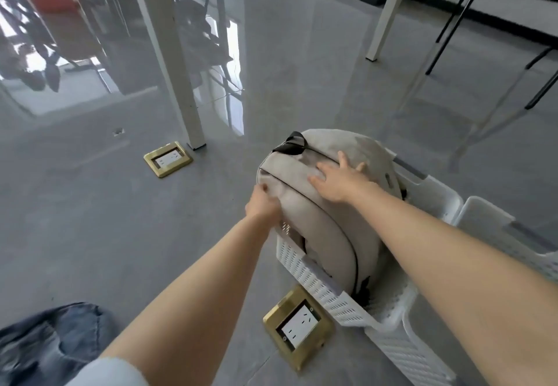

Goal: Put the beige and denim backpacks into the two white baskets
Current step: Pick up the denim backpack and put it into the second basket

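Observation:
The beige backpack [320, 204] stands upright inside a white perforated basket [314, 280] on the grey floor, its top sticking well above the rim. My left hand [262, 204] pinches the fabric on the backpack's left side. My right hand [338, 180] lies flat on its upper face with the fingers spread. A second white basket [495, 234] stands right behind the first, at the right edge. The denim backpack [51, 343] lies on the floor at the lower left.
Two brass floor sockets [168, 159] [298, 325] sit in the floor, one just in front of the basket. A white table leg [181, 83] stands at the left, another table leg [383, 17] at the back. Black chair legs [453, 23] are at the right.

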The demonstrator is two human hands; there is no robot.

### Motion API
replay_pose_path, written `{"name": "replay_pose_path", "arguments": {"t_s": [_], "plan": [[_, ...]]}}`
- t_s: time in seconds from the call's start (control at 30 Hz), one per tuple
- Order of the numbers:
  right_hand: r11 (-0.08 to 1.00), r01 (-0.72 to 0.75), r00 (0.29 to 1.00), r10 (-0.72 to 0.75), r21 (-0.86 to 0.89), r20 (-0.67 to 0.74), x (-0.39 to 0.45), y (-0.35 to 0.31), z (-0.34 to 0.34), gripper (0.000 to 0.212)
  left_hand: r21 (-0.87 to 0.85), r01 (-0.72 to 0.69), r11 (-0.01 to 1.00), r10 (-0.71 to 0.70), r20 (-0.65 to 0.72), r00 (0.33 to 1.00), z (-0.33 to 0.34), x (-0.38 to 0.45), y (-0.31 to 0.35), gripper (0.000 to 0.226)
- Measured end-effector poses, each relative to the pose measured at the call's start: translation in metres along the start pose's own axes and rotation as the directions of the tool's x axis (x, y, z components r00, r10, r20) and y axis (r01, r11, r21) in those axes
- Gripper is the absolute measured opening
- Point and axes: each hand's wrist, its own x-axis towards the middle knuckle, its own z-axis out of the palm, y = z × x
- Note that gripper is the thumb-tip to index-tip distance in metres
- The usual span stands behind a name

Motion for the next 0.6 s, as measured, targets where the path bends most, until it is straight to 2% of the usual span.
{"name": "replay_pose_path", "arguments": {"t_s": [0.03, 0.13, 0.2, 0.27, 0.37, 0.47, 0.53, 0.6], "plan": [[1.0, -0.003, 1.0, 0.003, -0.024, -0.008, -0.007, -0.007, -0.006, 0.056, 0.041, -0.008, 0.999, 0.005, 0.067, 0.998, -0.011, -0.003, -0.005, 0.052], [0.995, 0.1, 0.988, -0.101, -0.012, -0.114, -0.034, -0.045, -0.004, 0.046, 0.0, -0.01, 1.0, 0.01, 0.262, 0.965, -0.053, -0.022, -0.007, 0.038], [0.984, 0.177, 0.973, -0.175, 0.003, -0.153, -0.055, -0.079, 0.012, 0.048, -0.003, -0.014, 1.0, 0.014, 0.274, 0.962, -0.086, -0.028, -0.012, 0.03], [0.96, 0.273, 0.945, -0.279, -0.06, -0.168, -0.074, -0.11, 0.033, 0.048, 0.04, -0.001, 0.999, -0.009, 0.255, 0.967, -0.119, -0.031, -0.031, 0.028], [0.888, 0.458, 0.886, -0.459, -0.041, -0.063, -0.102, -0.156, 0.068, 0.037, 0.137, 0.04, 0.99, -0.062, 0.168, 0.984, -0.169, -0.033, -0.076, 0.025], [0.827, 0.561, 0.816, -0.561, 0.047, 0.137, -0.13, -0.206, 0.108, 0.037, 0.123, 0.115, 0.986, -0.117, 0.015, 0.993, -0.224, -0.047, -0.135, 0.02], [0.802, 0.589, 0.762, -0.591, 0.095, 0.264, -0.144, -0.231, 0.135, 0.039, 0.139, 0.127, 0.982, -0.111, -0.119, 0.987, -0.253, -0.064, -0.181, 0.018], [0.782, 0.607, 0.7, -0.611, 0.144, 0.37, -0.158, -0.258, 0.166, 0.042, 0.248, 0.146, 0.958, -0.063, -0.312, 0.948, -0.281, -0.087, -0.24, 0.018]]}}
